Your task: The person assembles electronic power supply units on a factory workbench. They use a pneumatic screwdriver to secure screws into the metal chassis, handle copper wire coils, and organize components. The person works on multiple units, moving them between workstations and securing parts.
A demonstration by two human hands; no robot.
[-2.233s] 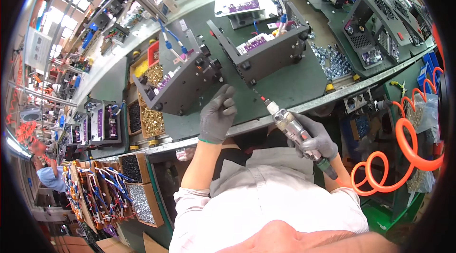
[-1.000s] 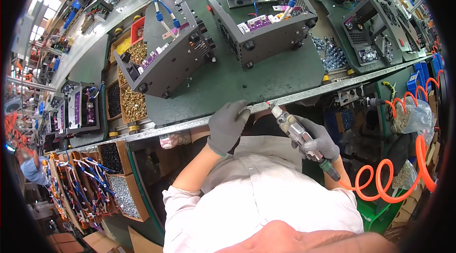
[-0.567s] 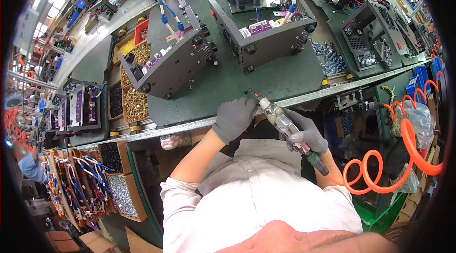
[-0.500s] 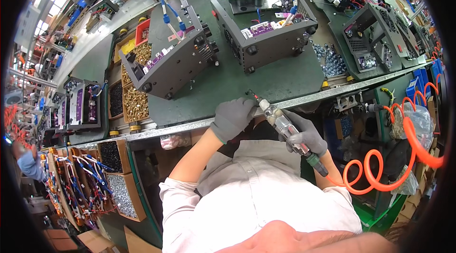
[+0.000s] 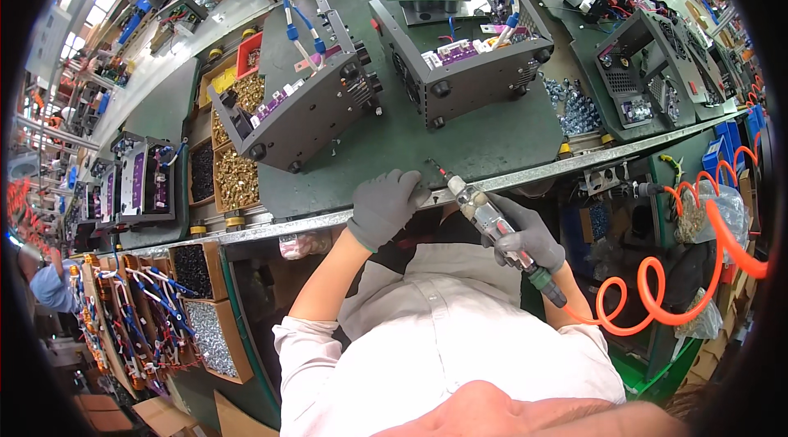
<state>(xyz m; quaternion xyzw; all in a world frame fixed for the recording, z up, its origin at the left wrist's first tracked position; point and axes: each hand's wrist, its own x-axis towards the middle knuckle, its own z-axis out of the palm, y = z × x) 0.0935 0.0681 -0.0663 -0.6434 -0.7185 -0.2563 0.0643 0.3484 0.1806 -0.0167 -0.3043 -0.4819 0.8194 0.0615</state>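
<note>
My right hand (image 5: 533,236), in a grey glove, is wrapped round a pneumatic screwdriver (image 5: 484,211). An orange coiled air hose (image 5: 620,326) runs from its rear end. The bit points up and left over the green work mat (image 5: 345,191). Also gloved, my left hand (image 5: 386,209) is at the table's metal edge, left of the bit and apart from it. Its fingers are curled together; whatever may be in them is hidden. Beyond both hands stand two dark grey metal housings, a left one (image 5: 316,113) and a right one (image 5: 472,88), with purple circuit boards inside.
Trays of brass-coloured fasteners (image 5: 236,178) and black screws (image 5: 201,173) lie to the left. Silvery-blue fasteners (image 5: 570,105) fill a tray at right. Another open housing (image 5: 632,68) stands farther right. Wire bundles (image 5: 139,306) hang at lower left.
My left hand has moved a little left, away from the screwdriver's bit. The screwdriver has stayed nearly in place in my right hand.
</note>
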